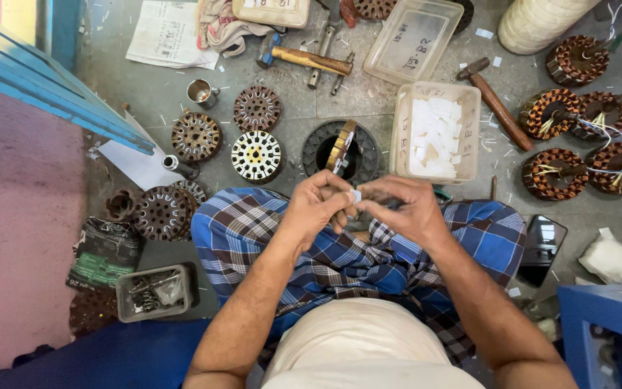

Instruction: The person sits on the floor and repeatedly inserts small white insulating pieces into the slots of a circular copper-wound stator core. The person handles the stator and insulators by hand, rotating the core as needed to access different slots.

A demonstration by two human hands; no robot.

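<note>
Honestly, my left hand (316, 204) and right hand (404, 209) only pinch this small white paper slip (355, 195), so a loosened grip could drop it onto my checked cloth (340, 263).

White slip (355, 195) mostly hidden by fingers (340, 189), blue stool (606, 324) cut off at edge

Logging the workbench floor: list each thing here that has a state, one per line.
Left hand: fingers pinching a small white slip.
Right hand: fingers on the same slip.
Clear tub: open, holding white slips.
Clear lid: off, lying apart.
Metal cup: upright.
Hammer: lying flat.
</note>
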